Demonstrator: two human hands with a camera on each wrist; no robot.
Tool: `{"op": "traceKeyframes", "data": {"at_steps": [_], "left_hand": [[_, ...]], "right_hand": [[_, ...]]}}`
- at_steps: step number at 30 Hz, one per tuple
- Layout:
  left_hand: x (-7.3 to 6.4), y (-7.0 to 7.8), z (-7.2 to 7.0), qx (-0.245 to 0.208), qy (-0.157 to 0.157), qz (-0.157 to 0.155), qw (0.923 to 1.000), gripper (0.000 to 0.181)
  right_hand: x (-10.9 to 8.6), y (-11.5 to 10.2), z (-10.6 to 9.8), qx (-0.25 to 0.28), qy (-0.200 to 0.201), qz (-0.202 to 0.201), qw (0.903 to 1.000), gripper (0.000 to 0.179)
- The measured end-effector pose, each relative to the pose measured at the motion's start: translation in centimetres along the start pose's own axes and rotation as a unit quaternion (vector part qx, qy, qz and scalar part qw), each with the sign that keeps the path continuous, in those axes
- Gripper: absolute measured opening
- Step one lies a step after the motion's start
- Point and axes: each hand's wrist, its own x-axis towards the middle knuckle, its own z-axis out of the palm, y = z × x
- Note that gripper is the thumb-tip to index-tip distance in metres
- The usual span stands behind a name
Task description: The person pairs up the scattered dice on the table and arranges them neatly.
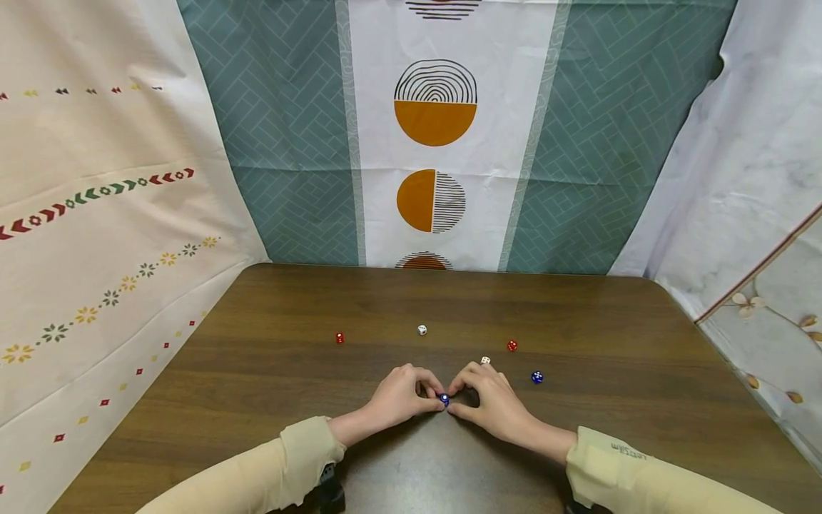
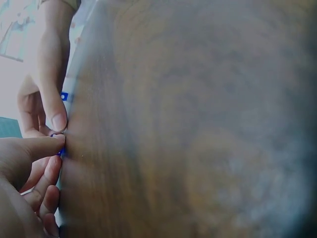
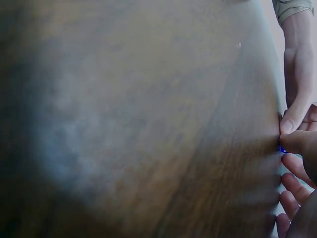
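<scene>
A small blue die (image 1: 444, 400) with white pips stands at the near middle of the table, between both hands. Whether a second blue die lies under it I cannot tell. My left hand (image 1: 401, 391) pinches it from the left with thumb and forefinger. From the right, my right hand (image 1: 491, 400) holds thumb and fingertip against it. In the left wrist view the left thumb (image 2: 47, 146) covers most of the blue. Only a sliver of the blue die (image 3: 283, 149) shows beneath the right thumb (image 3: 297, 141) in the right wrist view.
Another blue die (image 1: 536, 377) lies right of my right hand. One white die (image 1: 485, 360) sits just beyond that hand's knuckles, a second white die (image 1: 422, 330) farther back. Red dice lie at left (image 1: 340, 338) and right. Patterned cloths hang around the brown wooden table (image 1: 289, 300).
</scene>
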Motion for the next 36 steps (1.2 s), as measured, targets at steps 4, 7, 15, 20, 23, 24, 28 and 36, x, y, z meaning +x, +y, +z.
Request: {"op": "traceKeyframes", "data": {"at_steps": [4,7,15,20,23,24,28,36], "left_hand": [[0.06,-0.05,0.08,0.002,-0.002,-0.001,1.0000,0.010],[0.09,-0.04,0.10,0.001,-0.003,-0.002,1.0000,0.010],[0.26,0.08,0.09,0.000,-0.004,-0.002,1.0000,0.010],[0.47,-0.02,0.14,0.007,-0.001,0.001,1.0000,0.011],[0.61,-0.09,0.15,0.013,0.002,0.004,0.9999,0.011],[0.66,-0.12,0.15,0.016,0.003,0.005,0.9999,0.011],[0.77,-0.24,0.14,0.026,0.005,0.008,0.9996,0.011],[0.88,-0.30,0.05,0.019,0.006,0.006,0.9998,0.012]], "right_hand": [[0.12,0.06,0.16,-0.001,0.000,0.006,1.0000,0.018],[0.15,0.09,0.23,-0.004,0.000,0.007,1.0000,0.018],[0.13,0.18,0.21,-0.008,0.001,0.006,1.0000,0.019],[0.20,0.18,0.11,-0.020,0.004,0.009,0.9997,0.019],[0.27,0.22,0.05,-0.025,0.004,0.012,0.9996,0.019],[0.30,0.24,0.03,-0.024,0.003,0.014,0.9996,0.019],[0.44,0.34,0.00,-0.020,-0.004,0.023,0.9995,0.019],[0.60,0.49,-0.11,-0.012,-0.009,0.031,0.9994,0.019]]}}
